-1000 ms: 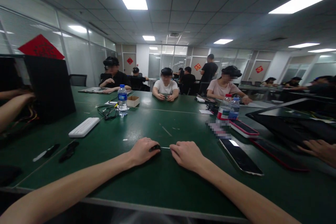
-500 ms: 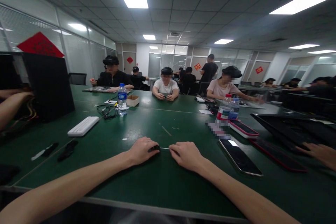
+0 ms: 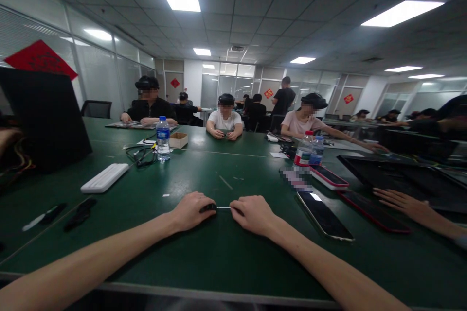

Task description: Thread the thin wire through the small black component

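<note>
Both my hands rest on the green table, knuckles up, almost touching. My left hand is closed around a small black-handled tool. Its thin silver shaft bridges the gap to my right hand, whose curled fingers pinch the shaft's far end. What lies under my right fingers is hidden.
A black phone lies right of my hands; red-edged phones and two bottles sit beyond. A neighbour's hand rests by a black laptop. At left: white case, black tools, water bottle. People sit opposite.
My hands hold the same pose on the tool. The view has swung slightly right, and the neighbour's hand at right has reached further onto the table.
</note>
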The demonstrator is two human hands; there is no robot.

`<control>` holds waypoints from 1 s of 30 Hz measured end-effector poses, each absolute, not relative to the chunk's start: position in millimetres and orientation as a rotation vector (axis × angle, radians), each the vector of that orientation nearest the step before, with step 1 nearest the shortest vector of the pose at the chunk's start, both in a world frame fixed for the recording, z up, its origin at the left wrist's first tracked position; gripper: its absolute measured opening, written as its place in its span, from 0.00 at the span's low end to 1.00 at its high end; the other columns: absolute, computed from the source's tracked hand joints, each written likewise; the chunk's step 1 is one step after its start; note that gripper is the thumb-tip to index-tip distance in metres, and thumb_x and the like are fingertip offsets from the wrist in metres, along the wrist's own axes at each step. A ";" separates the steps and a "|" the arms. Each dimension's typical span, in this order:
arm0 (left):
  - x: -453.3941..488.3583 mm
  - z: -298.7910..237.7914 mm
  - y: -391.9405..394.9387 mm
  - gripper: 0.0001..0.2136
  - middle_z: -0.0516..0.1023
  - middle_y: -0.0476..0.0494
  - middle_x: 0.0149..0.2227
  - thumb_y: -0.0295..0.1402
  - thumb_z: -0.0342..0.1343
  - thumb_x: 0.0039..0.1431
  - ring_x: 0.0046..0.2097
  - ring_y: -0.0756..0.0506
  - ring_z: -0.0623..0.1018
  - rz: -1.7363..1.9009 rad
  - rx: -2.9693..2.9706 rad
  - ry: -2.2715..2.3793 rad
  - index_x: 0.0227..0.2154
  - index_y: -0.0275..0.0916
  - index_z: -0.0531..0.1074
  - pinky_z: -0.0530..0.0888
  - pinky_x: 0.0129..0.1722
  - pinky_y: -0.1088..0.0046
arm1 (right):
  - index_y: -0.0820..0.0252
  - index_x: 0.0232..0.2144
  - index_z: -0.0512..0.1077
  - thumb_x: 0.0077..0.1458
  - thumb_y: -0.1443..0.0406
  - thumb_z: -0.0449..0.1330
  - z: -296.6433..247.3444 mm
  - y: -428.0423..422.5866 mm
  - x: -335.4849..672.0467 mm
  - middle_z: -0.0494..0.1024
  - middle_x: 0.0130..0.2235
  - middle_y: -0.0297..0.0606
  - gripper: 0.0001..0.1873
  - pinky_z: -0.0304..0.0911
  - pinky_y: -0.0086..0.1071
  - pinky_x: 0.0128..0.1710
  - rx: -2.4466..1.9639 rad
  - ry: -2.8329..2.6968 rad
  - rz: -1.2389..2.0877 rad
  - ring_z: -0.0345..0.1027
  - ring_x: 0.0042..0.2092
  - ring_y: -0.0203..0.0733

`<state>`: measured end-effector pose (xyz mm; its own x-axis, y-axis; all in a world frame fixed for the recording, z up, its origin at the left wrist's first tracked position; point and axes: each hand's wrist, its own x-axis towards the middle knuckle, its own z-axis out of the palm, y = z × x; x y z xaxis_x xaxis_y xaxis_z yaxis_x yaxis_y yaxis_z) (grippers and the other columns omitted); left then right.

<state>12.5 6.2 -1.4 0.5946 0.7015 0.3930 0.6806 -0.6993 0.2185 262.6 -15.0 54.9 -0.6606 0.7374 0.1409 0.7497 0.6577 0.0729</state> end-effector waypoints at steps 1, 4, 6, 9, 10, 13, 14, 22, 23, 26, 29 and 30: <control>12.7 -0.5 5.8 0.10 0.81 0.45 0.40 0.38 0.57 0.64 0.41 0.43 0.78 0.706 2.759 1.200 0.44 0.42 0.77 0.72 0.44 0.67 | 0.55 0.44 0.78 0.67 0.59 0.48 54.5 -14.5 262.8 0.80 0.37 0.39 0.19 0.61 0.28 0.34 -1.244 -2.769 -0.189 0.72 0.34 0.38; 13.1 1.1 5.0 0.10 0.81 0.45 0.40 0.37 0.57 0.64 0.41 0.43 0.78 0.703 2.741 1.193 0.44 0.42 0.77 0.72 0.43 0.67 | 0.55 0.45 0.78 0.67 0.59 0.48 52.8 -12.1 264.0 0.80 0.37 0.38 0.19 0.61 0.28 0.34 -1.247 -2.754 -0.178 0.72 0.34 0.39; 12.8 1.7 4.7 0.10 0.81 0.45 0.40 0.37 0.57 0.64 0.41 0.43 0.78 0.712 2.726 1.184 0.45 0.42 0.77 0.72 0.43 0.67 | 0.55 0.46 0.78 0.67 0.59 0.48 51.5 -9.9 265.2 0.80 0.37 0.38 0.19 0.61 0.29 0.34 -1.237 -2.746 -0.164 0.72 0.34 0.38; 11.7 2.8 4.3 0.10 0.81 0.46 0.41 0.37 0.57 0.64 0.41 0.44 0.78 0.734 2.693 1.155 0.45 0.43 0.77 0.72 0.44 0.67 | 0.55 0.45 0.78 0.67 0.59 0.49 50.0 -6.9 267.3 0.80 0.37 0.37 0.18 0.61 0.29 0.35 -1.206 -2.741 -0.142 0.72 0.35 0.38; 11.2 3.3 4.2 0.10 0.81 0.46 0.41 0.37 0.57 0.64 0.42 0.44 0.78 0.741 2.679 1.137 0.45 0.43 0.77 0.72 0.44 0.68 | 0.55 0.45 0.78 0.67 0.59 0.49 49.8 -6.2 268.0 0.80 0.37 0.37 0.18 0.61 0.29 0.35 -1.199 -2.740 -0.135 0.72 0.34 0.38; 10.1 4.4 4.5 0.10 0.81 0.47 0.42 0.38 0.57 0.64 0.42 0.45 0.78 0.748 2.641 1.101 0.46 0.44 0.77 0.72 0.44 0.68 | 0.55 0.44 0.78 0.67 0.59 0.49 49.7 -5.1 269.1 0.80 0.36 0.36 0.18 0.61 0.29 0.34 -1.181 -2.733 -0.110 0.71 0.33 0.37; 9.9 4.5 4.6 0.10 0.81 0.47 0.42 0.38 0.57 0.64 0.42 0.45 0.78 0.746 2.630 1.101 0.46 0.44 0.77 0.72 0.44 0.69 | 0.56 0.44 0.78 0.67 0.59 0.49 49.9 -5.0 269.3 0.80 0.35 0.36 0.18 0.61 0.29 0.34 -1.174 -2.733 -0.100 0.71 0.33 0.37; 10.4 5.0 4.9 0.11 0.82 0.46 0.42 0.38 0.57 0.63 0.42 0.44 0.78 0.746 2.608 1.140 0.45 0.43 0.77 0.72 0.44 0.69 | 0.55 0.43 0.78 0.66 0.59 0.49 51.5 -6.5 268.5 0.80 0.36 0.37 0.18 0.61 0.29 0.34 -1.185 -2.729 -0.140 0.72 0.34 0.39; 10.5 5.2 4.9 0.11 0.82 0.46 0.42 0.38 0.57 0.63 0.42 0.44 0.78 0.745 2.610 1.139 0.45 0.43 0.77 0.72 0.44 0.69 | 0.55 0.43 0.78 0.66 0.59 0.49 51.7 -6.6 268.7 0.81 0.36 0.37 0.18 0.61 0.29 0.35 -1.188 -2.727 -0.141 0.72 0.34 0.39; 10.4 4.8 5.0 0.11 0.82 0.46 0.41 0.39 0.56 0.64 0.40 0.45 0.78 0.741 2.616 1.147 0.45 0.43 0.77 0.72 0.43 0.70 | 0.55 0.44 0.78 0.66 0.59 0.49 52.7 -7.0 269.6 0.81 0.38 0.38 0.18 0.62 0.29 0.36 -1.181 -2.727 -0.118 0.72 0.35 0.39; 10.2 3.4 5.6 0.12 0.82 0.46 0.41 0.40 0.57 0.63 0.40 0.45 0.78 0.747 2.616 1.158 0.45 0.43 0.78 0.72 0.42 0.70 | 0.55 0.44 0.78 0.66 0.59 0.49 53.8 -7.4 270.2 0.81 0.38 0.38 0.18 0.63 0.28 0.36 -1.185 -2.734 -0.094 0.72 0.35 0.38; 10.2 2.9 5.9 0.12 0.82 0.46 0.41 0.40 0.57 0.63 0.40 0.44 0.78 0.750 2.615 1.156 0.45 0.42 0.78 0.72 0.42 0.70 | 0.55 0.44 0.78 0.66 0.59 0.49 54.0 -7.5 270.3 0.81 0.38 0.38 0.18 0.63 0.28 0.36 -1.185 -2.737 -0.089 0.72 0.35 0.38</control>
<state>10.2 5.9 2.9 0.5690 0.7330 0.3726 0.6394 -0.6794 0.3600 270.3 -7.5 54.0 -0.6743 0.7193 0.1673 0.7286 0.6849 -0.0082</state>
